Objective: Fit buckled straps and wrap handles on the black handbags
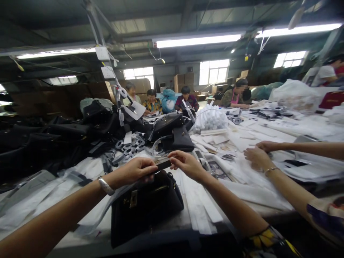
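A small black handbag with a gold clasp stands on the table in front of me. Above its top, my left hand and my right hand each pinch one end of a short dark strap piece, held level between them. Both hands have their fingers closed on it. A silver bracelet sits on my left wrist.
A co-worker's two hands rest on white paper sheets at the right. A heap of black bags fills the left and middle. A white foam bundle lies beyond. Several people sit at the far end.
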Available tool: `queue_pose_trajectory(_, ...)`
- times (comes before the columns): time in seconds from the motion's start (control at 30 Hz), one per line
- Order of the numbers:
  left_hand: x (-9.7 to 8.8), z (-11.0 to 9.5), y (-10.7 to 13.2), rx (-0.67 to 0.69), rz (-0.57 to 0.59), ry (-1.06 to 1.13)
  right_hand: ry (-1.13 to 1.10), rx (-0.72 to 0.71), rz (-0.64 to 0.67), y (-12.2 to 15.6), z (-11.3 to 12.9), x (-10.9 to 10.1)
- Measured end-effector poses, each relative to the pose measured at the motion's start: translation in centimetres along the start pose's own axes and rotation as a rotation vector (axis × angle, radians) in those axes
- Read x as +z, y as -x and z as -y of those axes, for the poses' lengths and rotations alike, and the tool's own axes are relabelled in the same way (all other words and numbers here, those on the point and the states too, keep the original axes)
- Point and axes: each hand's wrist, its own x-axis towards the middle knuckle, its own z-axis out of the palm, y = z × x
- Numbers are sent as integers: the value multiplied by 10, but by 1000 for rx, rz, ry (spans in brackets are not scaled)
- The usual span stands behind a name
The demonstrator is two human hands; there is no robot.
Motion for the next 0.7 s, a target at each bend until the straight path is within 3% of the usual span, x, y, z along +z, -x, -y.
queue_pose_trajectory(0.1,3,4,0,-75,43,19,172,7,-68,19,-31,2)
queue_pose_trajectory(0.27,16,6,-6,-95,-10,-165,126,-55,105,36,-55,10)
queue_pose_trajectory(0.33,21,5,-9,-112,-27,-220,76,-86,102,37,-57,12)
queue_pose_trajectory(0.53,27,4,-14,-280,40,-173,89,-95,-128,44,-59,36)
queue_pose_trajectory(0.7,22,-4,-15,-218,15,-369,135,-105,-381,57,-49,64)
